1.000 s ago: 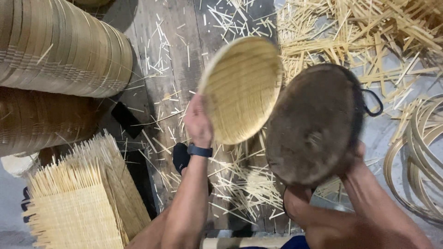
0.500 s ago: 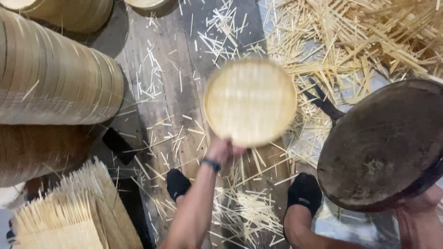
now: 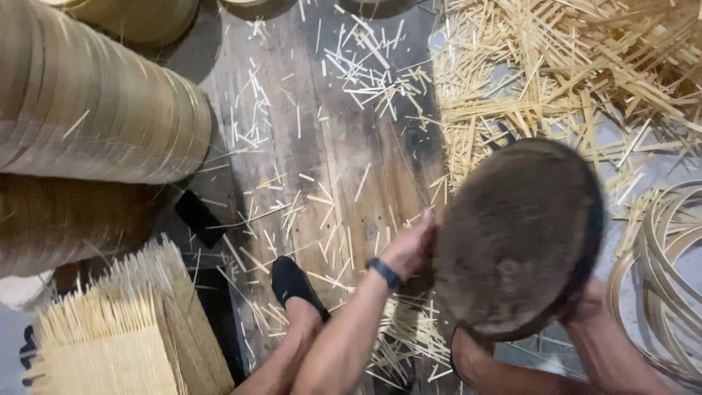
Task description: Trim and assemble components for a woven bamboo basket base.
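Now both hands — left hand (image 3: 411, 247), right hand (image 3: 589, 307) — grip round dark mould (image 3: 515, 238).

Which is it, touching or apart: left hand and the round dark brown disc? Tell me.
Touching. The head view shows the left hand pressed against the round dark brown disc at its left edge.

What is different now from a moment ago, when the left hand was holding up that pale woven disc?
The woven disc is gone from view. The left hand has let it go and moved right to grip the dark round form, which the right hand still holds from below. The stacked hoops and scattered bamboo strips are unchanged.
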